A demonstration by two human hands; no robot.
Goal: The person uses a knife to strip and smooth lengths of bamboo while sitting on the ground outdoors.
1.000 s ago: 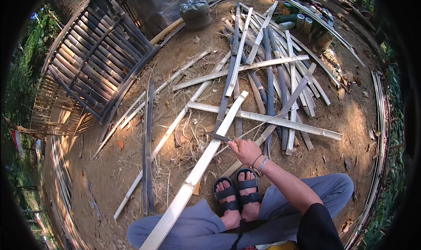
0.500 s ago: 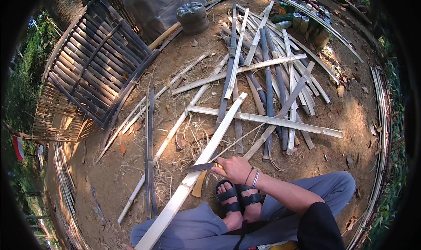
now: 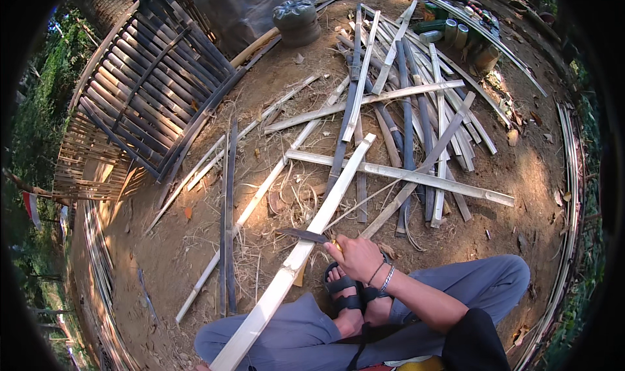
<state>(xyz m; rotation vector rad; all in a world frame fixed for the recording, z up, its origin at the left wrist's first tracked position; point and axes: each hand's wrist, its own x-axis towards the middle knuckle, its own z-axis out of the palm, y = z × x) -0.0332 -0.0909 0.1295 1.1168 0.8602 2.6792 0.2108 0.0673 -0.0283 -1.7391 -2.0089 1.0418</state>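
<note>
A long pale split-bamboo strip (image 3: 267, 297) slants from my lap at the lower left up over the ground. My right hand (image 3: 359, 260) is closed around the yellowish handle of a knife (image 3: 303, 234), whose dark blade lies across the strip just beyond a node. Of my left hand (image 3: 201, 368), only a sliver shows at the lower edge, against the strip's near end; it appears closed on it, and the rest is out of view. Beneath the strip's far part, another pale strip (image 3: 403, 177) lies crosswise on the ground.
A pile of split bamboo (image 3: 409, 110) lies ahead. A slatted bamboo frame (image 3: 146, 87) stands at the far left. Two dark strips (image 3: 228, 241) lie left of mine, among thin shavings (image 3: 286, 198). My sandalled feet (image 3: 345, 289) rest close to the knife. Bottles (image 3: 449, 32) stand far right.
The knife blade has turned so its tip points farther away, and it sits slightly farther along the strip. My right hand has shifted with it. The whole view has moved a little.
</note>
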